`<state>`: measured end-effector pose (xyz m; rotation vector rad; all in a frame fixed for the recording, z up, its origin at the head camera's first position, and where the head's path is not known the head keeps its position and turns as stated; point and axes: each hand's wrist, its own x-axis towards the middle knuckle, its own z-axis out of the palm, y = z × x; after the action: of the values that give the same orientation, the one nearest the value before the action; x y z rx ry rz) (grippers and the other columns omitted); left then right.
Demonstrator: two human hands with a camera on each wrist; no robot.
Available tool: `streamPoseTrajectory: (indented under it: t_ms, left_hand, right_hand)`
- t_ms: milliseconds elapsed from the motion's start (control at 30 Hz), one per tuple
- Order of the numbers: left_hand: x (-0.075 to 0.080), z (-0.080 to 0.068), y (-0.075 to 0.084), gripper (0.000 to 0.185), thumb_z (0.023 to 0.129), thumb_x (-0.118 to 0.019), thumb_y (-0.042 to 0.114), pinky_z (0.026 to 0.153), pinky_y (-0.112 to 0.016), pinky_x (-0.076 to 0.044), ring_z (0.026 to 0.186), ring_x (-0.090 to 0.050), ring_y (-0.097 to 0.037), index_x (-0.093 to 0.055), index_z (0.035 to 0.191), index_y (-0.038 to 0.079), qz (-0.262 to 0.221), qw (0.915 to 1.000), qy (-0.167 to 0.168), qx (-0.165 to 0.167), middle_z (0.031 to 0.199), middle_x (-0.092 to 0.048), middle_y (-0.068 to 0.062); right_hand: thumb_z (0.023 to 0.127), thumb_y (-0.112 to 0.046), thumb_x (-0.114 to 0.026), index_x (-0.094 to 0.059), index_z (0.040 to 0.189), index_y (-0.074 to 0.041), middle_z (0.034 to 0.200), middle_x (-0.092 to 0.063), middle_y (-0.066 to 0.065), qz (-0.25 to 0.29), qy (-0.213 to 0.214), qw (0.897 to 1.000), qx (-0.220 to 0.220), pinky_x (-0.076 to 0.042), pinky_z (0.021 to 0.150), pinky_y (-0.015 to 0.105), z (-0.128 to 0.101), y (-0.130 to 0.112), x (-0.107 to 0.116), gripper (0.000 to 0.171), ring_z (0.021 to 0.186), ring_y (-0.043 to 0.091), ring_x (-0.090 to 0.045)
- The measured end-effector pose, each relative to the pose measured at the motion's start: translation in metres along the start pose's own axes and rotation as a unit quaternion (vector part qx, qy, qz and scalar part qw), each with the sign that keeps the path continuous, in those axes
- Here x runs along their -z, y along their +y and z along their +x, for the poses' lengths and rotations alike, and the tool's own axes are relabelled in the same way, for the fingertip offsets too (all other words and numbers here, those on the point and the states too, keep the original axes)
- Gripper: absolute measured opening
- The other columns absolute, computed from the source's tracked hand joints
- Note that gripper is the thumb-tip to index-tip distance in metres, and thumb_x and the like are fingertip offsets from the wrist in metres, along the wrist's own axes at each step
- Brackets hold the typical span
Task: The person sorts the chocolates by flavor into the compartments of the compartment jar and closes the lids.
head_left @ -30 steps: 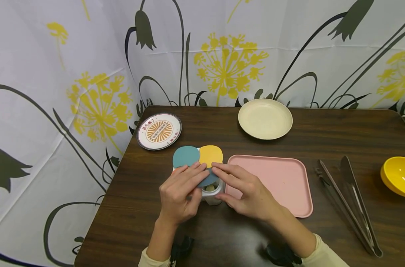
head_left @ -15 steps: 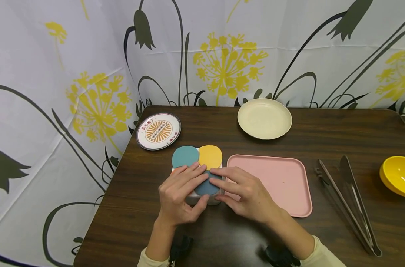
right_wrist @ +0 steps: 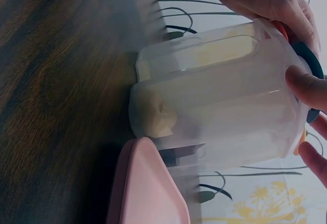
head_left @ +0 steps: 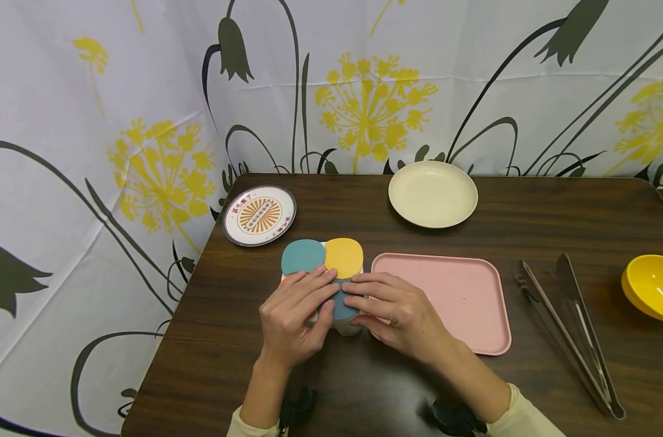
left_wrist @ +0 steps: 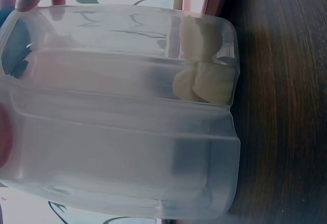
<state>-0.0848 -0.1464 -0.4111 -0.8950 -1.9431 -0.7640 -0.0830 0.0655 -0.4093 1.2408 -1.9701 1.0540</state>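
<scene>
A: Dark wood table, flowered curtain behind. Nearest us, item one: our left hand and right hand, fingers curled round the clear four-part container, fingertips pressing its blue lid.

B: Contents?

A: Pale lumps at the bottom, seen from both wrist views. We cannot tell what they are. Teal lid and yellow lid sit on the far compartments.

B: Risk noted?

A: We judge that uneven pressure could leave the blue lid crooked or tip the container toward the pink tray, just beside it on the right.

B: Further out?

A: Metal tongs and yellow bowl right; patterned plate far left, cream plate far.
</scene>
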Motion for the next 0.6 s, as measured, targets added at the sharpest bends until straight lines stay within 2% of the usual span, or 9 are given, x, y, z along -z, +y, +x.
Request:
streamPoseTrajectory:
  t_ms: [367,600]
  left_hand:
    - [-0.0007,-0.0005,0.0001,0.026,0.090,-0.059,0.022,0.087,-0.045,-0.053,0.099,-0.070,-0.025,-0.079,0.097,0.006,-0.001,1.0000,0.002,0.009,0.106,-0.074,-0.006]
    - [-0.0012,0.0015,0.0004,0.024,0.088,-0.062,0.019,0.086,-0.046,-0.054,0.095,-0.071,-0.028,-0.079,0.094,0.003,-0.020,0.9996,0.019,-0.007,0.102,-0.074,-0.009]
  right_hand:
    - [0.072,-0.009,-0.086,-0.076,0.106,-0.006,0.111,-0.072,0.005,-0.036,-0.004,0.999,0.026,-0.052,0.091,0.035,0.0031,0.0012,0.0008,0.035,0.105,0.020,-0.067]
    - [0.076,-0.012,-0.084,-0.077,0.107,-0.007,0.111,-0.072,0.003,-0.048,-0.010,0.998,0.032,-0.052,0.090,0.036,0.0023,0.0023,0.0019,0.032,0.105,0.020,-0.067]
